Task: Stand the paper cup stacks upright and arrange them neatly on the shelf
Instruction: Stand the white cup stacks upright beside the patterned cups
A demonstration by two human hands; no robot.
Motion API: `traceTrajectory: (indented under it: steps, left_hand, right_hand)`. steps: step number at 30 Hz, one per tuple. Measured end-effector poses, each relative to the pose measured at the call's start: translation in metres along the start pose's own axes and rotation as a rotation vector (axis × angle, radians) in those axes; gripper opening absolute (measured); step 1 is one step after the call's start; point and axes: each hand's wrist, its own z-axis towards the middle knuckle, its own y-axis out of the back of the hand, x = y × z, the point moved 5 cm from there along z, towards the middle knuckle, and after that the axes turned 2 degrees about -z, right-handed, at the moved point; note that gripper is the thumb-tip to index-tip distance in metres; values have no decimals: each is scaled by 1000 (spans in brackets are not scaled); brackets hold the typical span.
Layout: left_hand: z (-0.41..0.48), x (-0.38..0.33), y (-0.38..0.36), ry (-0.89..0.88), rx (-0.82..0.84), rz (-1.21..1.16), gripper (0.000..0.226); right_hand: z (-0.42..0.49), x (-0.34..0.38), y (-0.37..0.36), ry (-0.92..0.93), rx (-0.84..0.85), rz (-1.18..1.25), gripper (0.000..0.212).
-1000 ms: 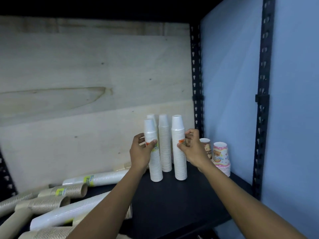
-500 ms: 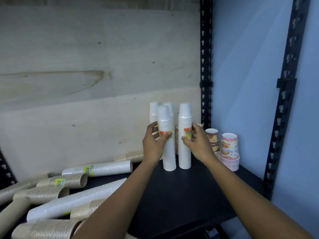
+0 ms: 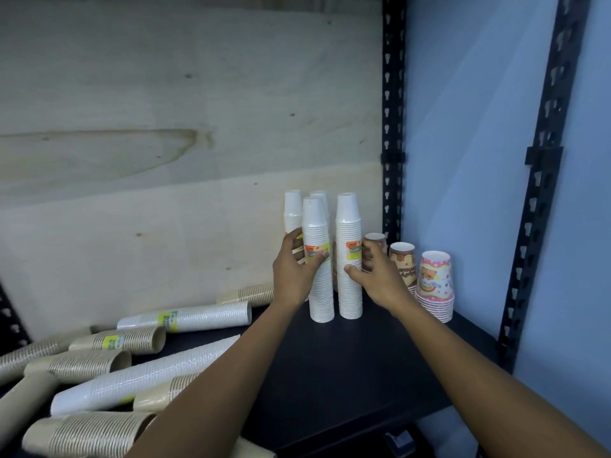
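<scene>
Several tall white paper cup stacks stand upright at the back right of the black shelf. My left hand grips the front left white stack at its label. My right hand holds the front right white stack, thumb on its front. Two more white stacks stand behind them, partly hidden. Printed cup stacks stand to the right: a brown one and a pink one. Several white and tan stacks lie on their sides at the left, among them a long white stack and a tan stack.
A plywood panel closes the back of the shelf. Black perforated uprights frame the right side, with a blue wall behind. The shelf's front edge runs below my forearms.
The left white stack has moved right until it stands close beside the right stack. Both hands stay on the stacks, and the view has drifted closer.
</scene>
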Motion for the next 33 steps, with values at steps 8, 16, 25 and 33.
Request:
traceTrajectory:
  steps: [8, 16, 25, 33]
  left_hand:
    - [5, -4, 19, 18, 34, 17, 82]
    - [1, -12, 76, 40, 64, 215, 73]
    - [-34, -14, 150, 123, 135, 389, 53]
    - [-74, -3, 222, 215, 181, 530, 45]
  right_hand:
    - [-2, 4, 5, -36, 104, -32, 72]
    - [-29, 9, 8, -40, 46, -76, 76]
    - [-58, 42, -15, -32, 51, -145, 53]
    - [-69, 85, -90, 59, 298, -158, 40]
